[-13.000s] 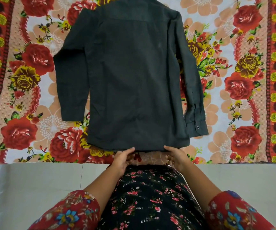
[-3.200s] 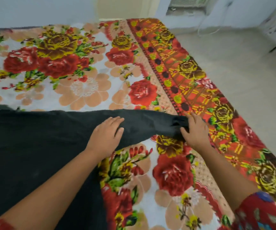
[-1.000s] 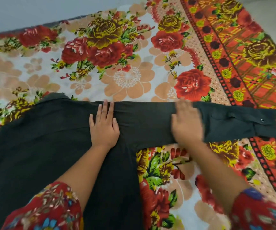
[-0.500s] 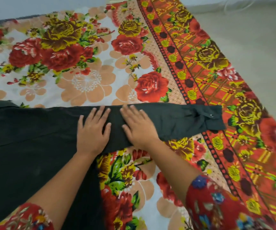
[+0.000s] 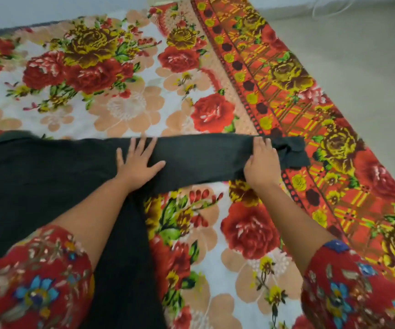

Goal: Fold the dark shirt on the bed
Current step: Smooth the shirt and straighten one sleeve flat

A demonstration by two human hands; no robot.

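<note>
Left hand (image 5: 136, 163) pressed flat, fingers spread; right hand (image 5: 261, 163) palm down, fingers curled; both forearms extended forward

The dark shirt (image 5: 37, 176) is covering the bed's left side from 7 to 10 o'clock, its sleeve (image 5: 203, 157) stretching as a flat band toward 2 o'clock, crumpling at the cuff (image 5: 291, 150). The left hand (image 5: 137, 162) is lying flat, fingers spread, on the sleeve near the shoulder; the right hand (image 5: 261, 162) is curling over the sleeve beside the cuff. Between the hands the sleeve is lying unobstructed. The floral bedsheet (image 5: 125, 91) is lying bare from 10 to 1 o'clock beyond the sleeve, and bare again from 4 to 6 o'clock between the forearms. The floor (image 5: 369, 67) is lying open past the bed edge at 2 o'clock.
</note>
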